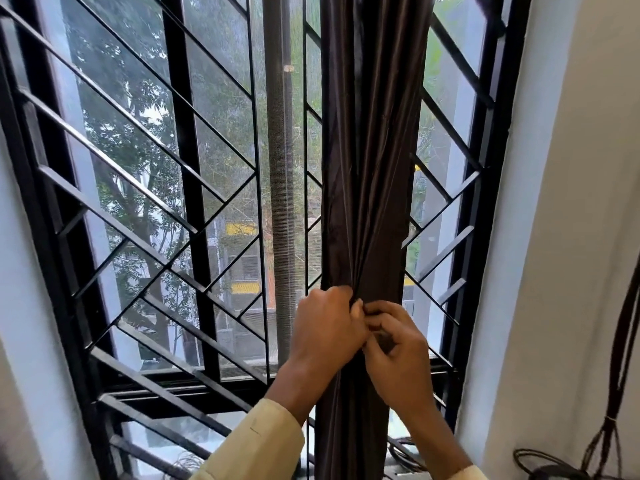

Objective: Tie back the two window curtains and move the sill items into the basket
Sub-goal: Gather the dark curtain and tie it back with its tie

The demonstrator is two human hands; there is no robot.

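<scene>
A dark brown curtain [370, 161] hangs bunched into a narrow column in front of the right half of the window. My left hand [325, 327] grips the gathered fabric from the left at about waist height. My right hand [398, 348] meets it from the right, fingers curled and pinching a dark piece at the curtain's front; whether that is a tie or a fold of the cloth I cannot tell. The hands touch each other. Only one curtain is in view. The sill and any basket are hidden below the frame.
A black metal grille [145, 209] with slanted bars covers the window behind a mesh screen. White wall [568, 237] stands to the right. Dark cables [609, 427] hang down the wall at the lower right, with a coil near the bottom corner.
</scene>
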